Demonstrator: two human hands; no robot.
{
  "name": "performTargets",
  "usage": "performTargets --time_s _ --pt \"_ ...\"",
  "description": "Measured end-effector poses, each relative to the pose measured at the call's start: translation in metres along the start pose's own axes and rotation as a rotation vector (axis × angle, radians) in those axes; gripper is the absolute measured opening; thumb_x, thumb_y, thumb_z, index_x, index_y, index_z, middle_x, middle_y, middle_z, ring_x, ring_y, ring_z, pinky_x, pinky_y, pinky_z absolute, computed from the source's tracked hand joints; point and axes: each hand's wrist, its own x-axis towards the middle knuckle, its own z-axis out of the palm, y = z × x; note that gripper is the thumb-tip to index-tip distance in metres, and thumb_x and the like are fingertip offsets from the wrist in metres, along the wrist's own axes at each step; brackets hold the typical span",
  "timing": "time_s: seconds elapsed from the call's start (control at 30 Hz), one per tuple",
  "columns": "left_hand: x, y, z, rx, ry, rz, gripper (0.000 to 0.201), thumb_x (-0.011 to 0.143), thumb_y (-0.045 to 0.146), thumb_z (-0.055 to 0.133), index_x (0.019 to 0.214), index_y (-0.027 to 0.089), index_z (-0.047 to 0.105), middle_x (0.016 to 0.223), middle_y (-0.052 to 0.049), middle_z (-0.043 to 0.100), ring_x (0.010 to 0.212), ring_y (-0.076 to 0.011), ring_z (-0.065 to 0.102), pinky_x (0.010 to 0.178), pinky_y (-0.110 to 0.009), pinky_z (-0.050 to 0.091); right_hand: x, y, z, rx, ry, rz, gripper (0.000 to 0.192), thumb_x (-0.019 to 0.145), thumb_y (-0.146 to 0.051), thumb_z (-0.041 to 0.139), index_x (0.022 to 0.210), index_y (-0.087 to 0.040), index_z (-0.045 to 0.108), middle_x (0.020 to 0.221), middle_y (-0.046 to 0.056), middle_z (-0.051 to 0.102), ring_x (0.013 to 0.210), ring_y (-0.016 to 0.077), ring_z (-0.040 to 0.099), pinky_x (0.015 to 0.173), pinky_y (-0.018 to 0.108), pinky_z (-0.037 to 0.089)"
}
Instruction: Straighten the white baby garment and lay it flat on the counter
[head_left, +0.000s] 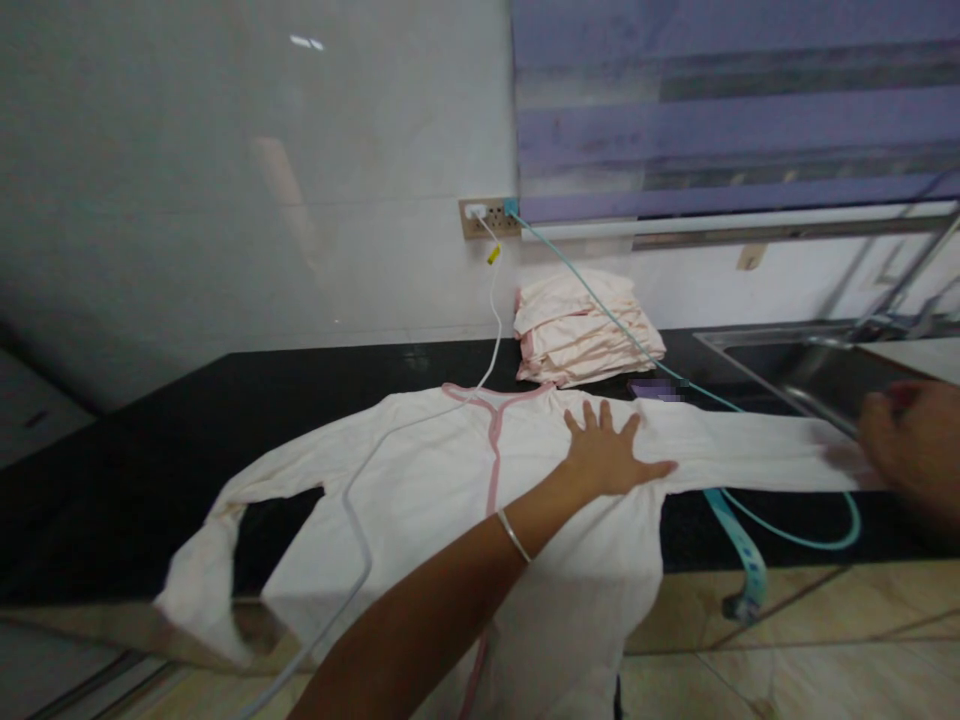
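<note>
Nearest to me, my left forearm comes up from the bottom edge with a thin silver bangle [514, 535] at the wrist, and my left hand [609, 452] lies flat, fingers spread, pressed on the chest of a pale pink long-sleeved garment [420, 490] with darker pink trim. The garment is spread on the black countertop [112, 480], neck toward the far wall, its lower part hanging over the near edge. Its long axis, sleeve to sleeve, runs left–right along the counter: the left sleeve bends down toward the near edge, the right sleeve [750, 455] is drawn out straight to the right. At that sleeve's end my right hand [911, 440] rests on the cuff — fingers curled at the fabric, though I cannot tell whether they pinch it or merely press.

A white charging cable [360, 520] crosses the garment's left half and drops off the near edge. A teal cable [795, 540] loops beneath the right sleeve. Farther back, a stack of folded pink garments [585, 330] sits against the wall, just beyond the collar. To the far right is a steel sink [795, 370]. On the wall, a socket strip [489, 216] takes both cables.
</note>
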Motion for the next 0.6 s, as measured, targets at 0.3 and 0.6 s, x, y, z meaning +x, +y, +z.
performTargets --time_s 0.3,0.6 --pt "0.001 -0.020 -0.026 -0.405 0.399 0.104 0.041 0.109 0.039 0.045 0.142 0.022 0.060 0.146 -0.011 0.068 0.139 -0.0233 0.060 0.122 -0.043 0.045 -0.098 -0.244 0.021 0.714 -0.208 -0.120 0.025 0.093 -0.038 0.051 0.109 -0.023 0.059 0.104 0.013 0.066 0.091 0.0283 0.062 0.087 0.045 0.054" --pt "-0.084 -0.172 -0.064 0.148 0.243 -0.140 0.045 0.107 0.034 0.047 0.143 0.012 0.061 0.152 -0.023 0.062 0.143 -0.0348 0.058 0.118 -0.055 0.046 -0.138 -0.263 0.062 0.125 -0.574 -0.454 0.036 0.101 -0.037 0.048 0.121 -0.013 0.067 0.134 0.021 0.068 0.125 0.0314 0.063 0.108 0.042 0.046"
